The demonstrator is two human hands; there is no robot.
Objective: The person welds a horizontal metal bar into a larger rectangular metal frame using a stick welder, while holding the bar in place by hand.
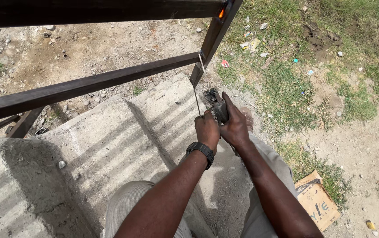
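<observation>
Two bare hands are closing together around a dark welding electrode holder (pixel 216 105), the left hand (pixel 207 128), with a black wristwatch (pixel 201 150) on the wrist, wrapping tightly around the handle while the right hand (pixel 235 125) is clasping it from the other side, its grip shut with the thumb stretched up along the tool. A thin welding rod (pixel 197 94) is rising from the holder to the corner where a dark steel crossbar (pixel 92 83) is meeting an upright bar (pixel 213 37). An orange glow (pixel 221 13) is showing at the joint higher up, suggesting that weld is done, while the lower corner appears unfinished. Concrete steps (pixel 110 145) are lying below, a flattened cardboard box (pixel 317 200) on the dirt.
</observation>
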